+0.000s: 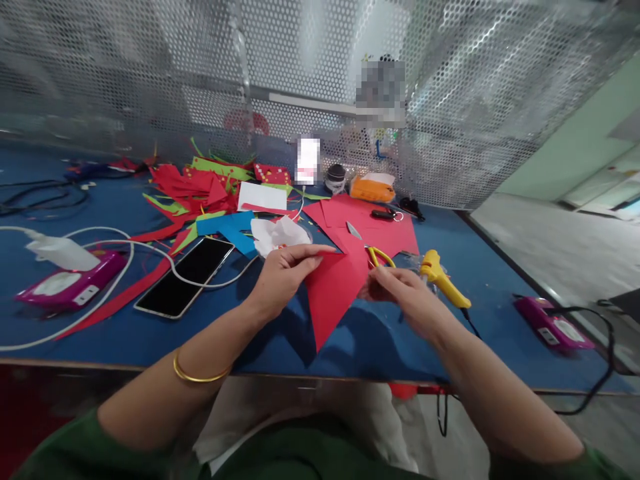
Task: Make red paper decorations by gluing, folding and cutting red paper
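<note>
Between my hands a sheet of red paper (335, 290) stands tilted above the table, one pointed corner hanging down towards me. My left hand (280, 280) pinches its upper left edge between thumb and fingers. At the right edge of the sheet, my right hand (405, 293) is closed with thumb against fingers, apparently on the paper; its fingertips are partly hidden. Just behind lie scissors with yellow handles (383, 256), their middle covered by the sheet. More red paper (387, 233) lies flat beneath the scissors. Beside my right hand rests a yellow glue gun (445, 280).
Left of my hands are a black phone (185, 277), white cables and a purple device (75, 283). Red and green paper scraps (195, 190) pile up behind, near blue paper (230, 230). Another purple device (553, 327) sits far right. A perforated metal screen (310, 80) closes the back.
</note>
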{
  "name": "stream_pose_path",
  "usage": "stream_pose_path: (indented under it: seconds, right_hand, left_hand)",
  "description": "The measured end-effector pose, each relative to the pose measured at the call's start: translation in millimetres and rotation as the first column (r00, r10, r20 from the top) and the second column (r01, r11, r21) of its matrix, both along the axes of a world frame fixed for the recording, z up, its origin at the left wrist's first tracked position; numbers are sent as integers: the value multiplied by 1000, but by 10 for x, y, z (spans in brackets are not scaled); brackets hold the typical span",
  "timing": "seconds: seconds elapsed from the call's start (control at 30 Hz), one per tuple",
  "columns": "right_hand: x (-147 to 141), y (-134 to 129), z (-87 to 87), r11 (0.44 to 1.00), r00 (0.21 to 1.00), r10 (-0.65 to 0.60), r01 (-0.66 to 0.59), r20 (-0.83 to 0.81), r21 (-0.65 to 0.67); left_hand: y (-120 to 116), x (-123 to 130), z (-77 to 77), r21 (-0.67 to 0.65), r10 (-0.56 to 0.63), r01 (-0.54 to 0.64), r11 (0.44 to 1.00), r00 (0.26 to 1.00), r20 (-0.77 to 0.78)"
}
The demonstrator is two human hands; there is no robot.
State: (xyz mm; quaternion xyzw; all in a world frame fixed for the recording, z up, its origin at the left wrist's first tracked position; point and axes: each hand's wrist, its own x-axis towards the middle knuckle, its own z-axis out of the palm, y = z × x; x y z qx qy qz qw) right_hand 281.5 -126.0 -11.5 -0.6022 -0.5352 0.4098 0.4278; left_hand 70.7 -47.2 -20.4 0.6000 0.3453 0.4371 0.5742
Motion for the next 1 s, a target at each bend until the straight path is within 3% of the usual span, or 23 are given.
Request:
stream_pose_path:
  seconds: [0.07, 0.17, 0.4, 0.5, 0.6, 0.7, 0.87, 1.0]
  right_hand:
    - [-174, 113, -49, 985, 923, -25, -43, -383, -168]
    - [-294, 227, -77, 967, 785, -177, 26, -594, -255]
    - [-355, 307, -151, 944, 712, -296, 115, -637, -309]
    - [-331, 298, -165, 952, 719, -301, 193, -626, -236]
    - [-313, 278, -158, 956, 759, -290, 256, -583, -142]
    - [-324, 262, -164, 954, 775, -283, 288, -565, -84]
    - [-361, 256, -208, 952, 777, -257, 306, -575, -13]
    - [-373, 258, -223, 948, 789, -257, 319, -558, 14]
  left_hand:
    - [-10, -6, 6, 63, -4, 6, 998, 999, -37]
    - [-27, -3, 6, 107, -42, 52, 993, 995, -92]
    - [-26, 14, -31, 53, -111, 122, 991, 978, -179]
    - [2, 17, -46, -111, -152, 136, 985, 977, -151]
    - [43, 24, -70, -318, -188, 158, 935, 980, -68]
    - [74, 41, -95, -419, -195, 156, 894, 980, -50]
    - [59, 59, -100, -393, -277, 207, 896, 952, -129]
    - [35, 51, -94, -355, -259, 181, 917, 948, -186]
